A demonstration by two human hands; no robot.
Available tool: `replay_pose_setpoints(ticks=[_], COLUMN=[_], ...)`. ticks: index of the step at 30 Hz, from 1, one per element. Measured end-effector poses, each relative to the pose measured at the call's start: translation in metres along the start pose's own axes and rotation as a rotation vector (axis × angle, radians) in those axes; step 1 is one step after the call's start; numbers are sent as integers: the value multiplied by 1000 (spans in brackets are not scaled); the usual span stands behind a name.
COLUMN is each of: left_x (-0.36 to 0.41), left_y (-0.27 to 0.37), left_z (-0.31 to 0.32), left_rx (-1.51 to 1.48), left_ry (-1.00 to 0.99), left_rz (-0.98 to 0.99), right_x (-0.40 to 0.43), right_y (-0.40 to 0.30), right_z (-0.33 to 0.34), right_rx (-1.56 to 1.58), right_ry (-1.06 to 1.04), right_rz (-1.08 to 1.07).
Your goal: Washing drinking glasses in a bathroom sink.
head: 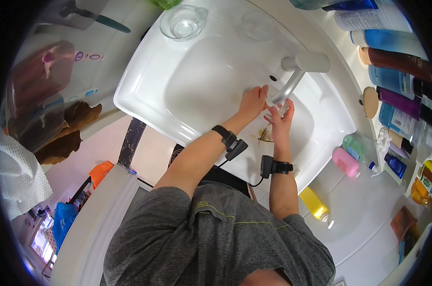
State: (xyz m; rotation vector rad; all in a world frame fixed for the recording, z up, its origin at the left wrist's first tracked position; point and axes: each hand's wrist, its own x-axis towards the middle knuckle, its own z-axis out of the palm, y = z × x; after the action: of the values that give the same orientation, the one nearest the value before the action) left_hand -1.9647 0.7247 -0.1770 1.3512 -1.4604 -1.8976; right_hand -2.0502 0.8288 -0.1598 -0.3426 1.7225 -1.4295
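Note:
Both my hands are inside a white ceramic washbasin (201, 78), below the spout of a silver faucet (289, 87). My right hand (282, 125) grips a small clear glass vessel (283, 108) at the spout's end; fingers and spout partly cover it. My left hand (252, 103) is just left of the vessel with its fingers bent, and whether it holds anything is hidden. Wet brown scraps (265, 136) lie in the basin beside my right hand. On the basin's far rim stand a clear glass pitcher (183, 26) and a round clear glass piece (257, 26).
Shelves on the right carry several bottles, among them a blue one (391, 39). A pink bottle (345, 162), a green bottle (353, 146) and a yellow pump bottle (314, 202) lie right of the basin. A white towel (21, 178) hangs at left.

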Motion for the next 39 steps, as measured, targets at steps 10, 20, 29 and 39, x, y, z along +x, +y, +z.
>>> replay_pose_setpoints(ticks=[10, 20, 29, 39], left_x=[0, -1, -24, 15], left_y=[9, -5, -17, -27], left_z=[-11, -18, -18, -46], left_rx=[186, 257, 414, 72], left_ry=[8, -112, 35, -323], left_rz=[-48, 143, 637, -350], right_x=[-13, 3, 23, 7], right_y=[-12, 0, 26, 22], right_z=[11, -12, -30, -19], right_rx=[41, -114, -229, -382], right_ry=[-32, -114, -160, -156], right_rz=[-29, 177, -61, -333])
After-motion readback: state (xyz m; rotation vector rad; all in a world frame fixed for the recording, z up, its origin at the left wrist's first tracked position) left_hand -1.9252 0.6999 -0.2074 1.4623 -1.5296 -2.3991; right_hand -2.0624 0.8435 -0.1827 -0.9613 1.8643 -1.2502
